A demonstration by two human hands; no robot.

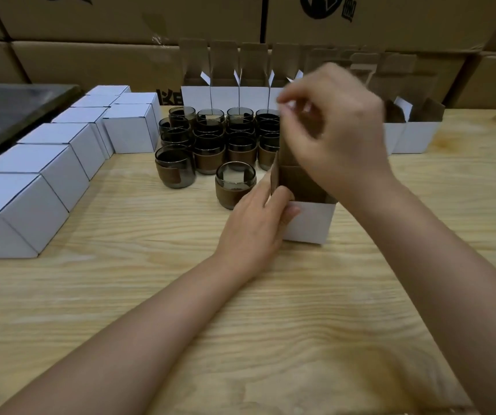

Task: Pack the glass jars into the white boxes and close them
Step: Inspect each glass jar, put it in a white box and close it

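An open white box (311,224) with a brown inside stands on the wooden table (150,295) at centre. My left hand (258,223) grips its left wall and side flap. My right hand (336,127) is above it, pinching the tip of the raised lid flap; the hand is blurred. Whether a jar is inside is hidden. One smoked-glass jar (234,187) with a brown sleeve stands just left of the box. Behind it, several more jars (210,139) stand in rows.
Several closed white boxes (31,187) line the left side of the table. A row of open white boxes (225,95) stands behind the jars, with more open boxes (414,133) at right. Large brown cartons (121,25) wall the back. A dark tray (7,112) lies far left.
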